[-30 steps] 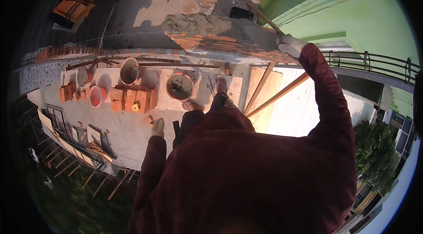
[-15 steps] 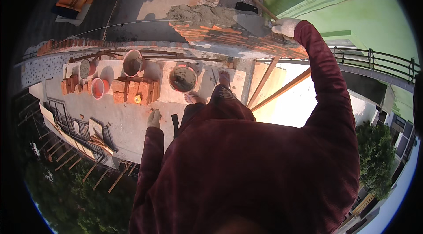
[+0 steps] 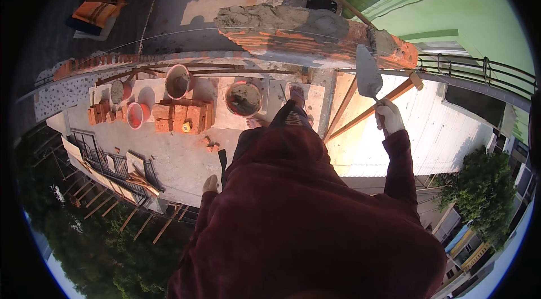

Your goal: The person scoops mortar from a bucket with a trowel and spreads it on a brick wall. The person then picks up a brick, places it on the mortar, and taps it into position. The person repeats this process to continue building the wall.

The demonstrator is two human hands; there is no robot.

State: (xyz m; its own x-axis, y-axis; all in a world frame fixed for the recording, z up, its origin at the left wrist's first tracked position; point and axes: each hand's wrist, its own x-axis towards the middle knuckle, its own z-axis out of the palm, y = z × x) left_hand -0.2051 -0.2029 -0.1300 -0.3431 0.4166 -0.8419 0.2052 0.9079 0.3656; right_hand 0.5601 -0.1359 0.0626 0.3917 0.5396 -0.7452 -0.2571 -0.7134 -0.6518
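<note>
My right hand (image 3: 389, 117), pale and apparently gloved, is closed around the handle of a trowel (image 3: 369, 75). The trowel's pointed grey blade points up, away from me, just on the near side of a brick wall (image 3: 282, 44). Wet grey mortar (image 3: 265, 18) covers much of the wall's top. Low at my side hangs my left hand (image 3: 210, 184), near a dark strap and apart from the bricks; its fingers are too small to make out. By my feet stands a bucket of mortar (image 3: 244, 99).
Left of that bucket are stacked orange bricks (image 3: 181, 117) with a yellow tape measure (image 3: 186, 127), plus further buckets (image 3: 179, 81). A taut string runs along the wall. Wooden braces (image 3: 372, 112) slant at right beside a pale sheet roof (image 3: 428, 135). A green wall (image 3: 445, 0) rises beyond.
My right hand has drawn back from the wall top toward me with the trowel, whose blade is now off the mortar. My left hand has dropped closer to my body.
</note>
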